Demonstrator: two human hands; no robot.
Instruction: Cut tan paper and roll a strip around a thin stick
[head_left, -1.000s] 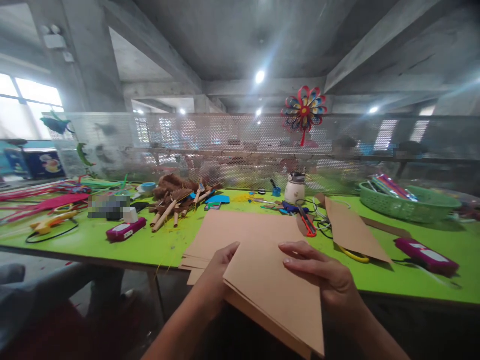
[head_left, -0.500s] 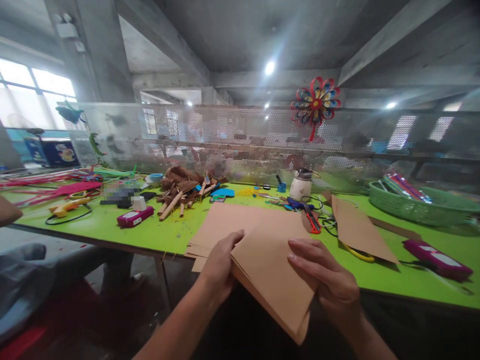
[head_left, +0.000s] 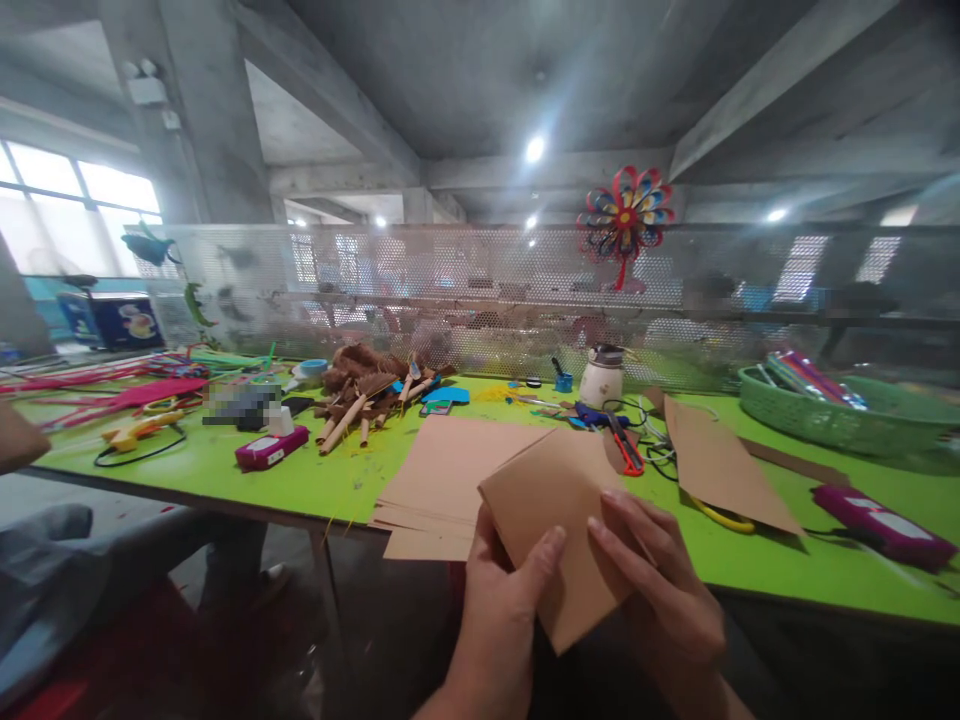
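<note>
A folded sheet of brown kraft paper [head_left: 555, 500] is held up in front of me, just over the near edge of the green table [head_left: 337, 480]. My left hand [head_left: 504, 592] grips its lower left side, thumb pressed on the front. My right hand [head_left: 660, 590] lies over its right side with fingers pressed on the paper. Beneath and behind it a stack of brown sheets [head_left: 442, 480] rests on the table.
Another brown sheet [head_left: 720, 465] lies to the right over yellow-handled scissors [head_left: 712, 515]. Red scissors [head_left: 624, 450], a white pot [head_left: 601, 378], a green basket [head_left: 840, 420], two magenta devices [head_left: 271, 447] [head_left: 881, 520], brown sticks [head_left: 360, 395] and a yellow glue gun [head_left: 139, 432] crowd the table. A mesh screen [head_left: 480, 290] stands behind.
The folded paper has been lifted and turned more upright, closer to me. My left hand has shifted right to the paper's lower edge; both hands have come together on it.
</note>
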